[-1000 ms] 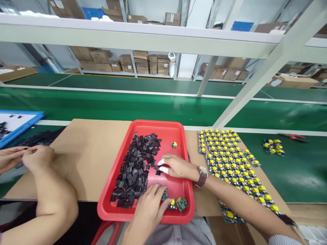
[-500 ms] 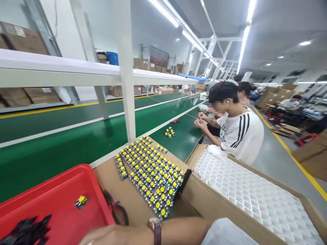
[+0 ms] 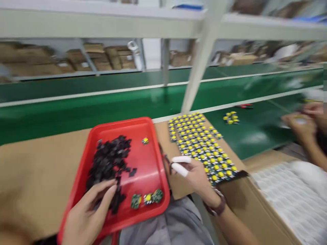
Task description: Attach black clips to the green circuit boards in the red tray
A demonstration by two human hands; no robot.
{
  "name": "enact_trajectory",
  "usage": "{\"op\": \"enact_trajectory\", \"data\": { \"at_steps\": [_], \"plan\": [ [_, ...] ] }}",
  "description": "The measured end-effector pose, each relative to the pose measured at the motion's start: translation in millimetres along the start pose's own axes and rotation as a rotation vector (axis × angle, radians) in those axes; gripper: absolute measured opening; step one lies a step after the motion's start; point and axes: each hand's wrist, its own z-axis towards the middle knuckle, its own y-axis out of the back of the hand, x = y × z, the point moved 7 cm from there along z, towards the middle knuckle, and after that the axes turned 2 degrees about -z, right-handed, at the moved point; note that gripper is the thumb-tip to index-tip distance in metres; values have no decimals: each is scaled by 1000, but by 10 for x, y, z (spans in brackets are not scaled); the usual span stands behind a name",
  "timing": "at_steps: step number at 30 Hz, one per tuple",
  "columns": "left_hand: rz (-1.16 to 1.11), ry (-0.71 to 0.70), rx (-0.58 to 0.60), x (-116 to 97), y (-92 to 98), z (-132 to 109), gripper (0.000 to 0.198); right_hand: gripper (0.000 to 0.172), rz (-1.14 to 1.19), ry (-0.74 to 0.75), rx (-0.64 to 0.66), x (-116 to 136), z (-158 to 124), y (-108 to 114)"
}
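Note:
My left hand (image 3: 89, 211) is over the near left of a red tray (image 3: 148, 170), thumb and index fingertips pinched close together at a heap of small black pieces (image 3: 109, 160). Whether a piece is between them I cannot make out. White covers sit on two fingertips of my right hand (image 3: 192, 172), which closes on the dark handle of pliers (image 3: 167, 160) beside the tray's right wall. Near the tray's front edge lie a few small circuit boards (image 3: 148, 198), one showing its yellow part upward. Another board (image 3: 145, 141) rests farther back in the tray.
Rows of boards with yellow parts (image 3: 201, 139) cover the cardboard (image 3: 163, 132) on the right. Beyond stand a white post (image 3: 195, 78) and a green belt (image 3: 114, 105). A carton with white dividers (image 3: 278, 194) is at lower right, near another person's hands (image 3: 304, 122).
The view has swung left and down, bringing both my hands and the whole tray into sight. My right hand has moved from the tray's near edge to the pliers.

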Motion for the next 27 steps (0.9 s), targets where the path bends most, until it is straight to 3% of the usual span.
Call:
{"op": "enact_trajectory", "data": {
  "at_steps": [2, 6, 9, 13, 17, 21, 23, 27],
  "plan": [
    [83, -7, 85, -7, -63, -138, 32, 14, -71, -31, -5, -103, -32, 116],
    [186, -40, 360, -106, -503, -346, 33, 16, -125, -44, 61, -232, -159, 45],
    [213, 11, 429, -115, -670, -411, 40, 19, -93, -66, 74, -288, -231, 0],
    [-68, 119, 372, -129, -664, -362, 39, 13, -108, -31, 95, -265, -256, -82],
    [-468, 149, 300, -265, -725, -288, 37, 17, -66, 66, 202, -168, -298, -345],
    [-225, -24, 172, -442, -749, -238, 40, 21, -42, 32, 156, -235, -296, -458],
    [-146, -81, 162, -499, -769, -238, 42, 17, -62, 19, 142, -284, -287, -474],
    [-185, -49, 162, -495, -787, -255, 39, 14, -103, 22, 148, -339, -287, -502]
  ]
}}
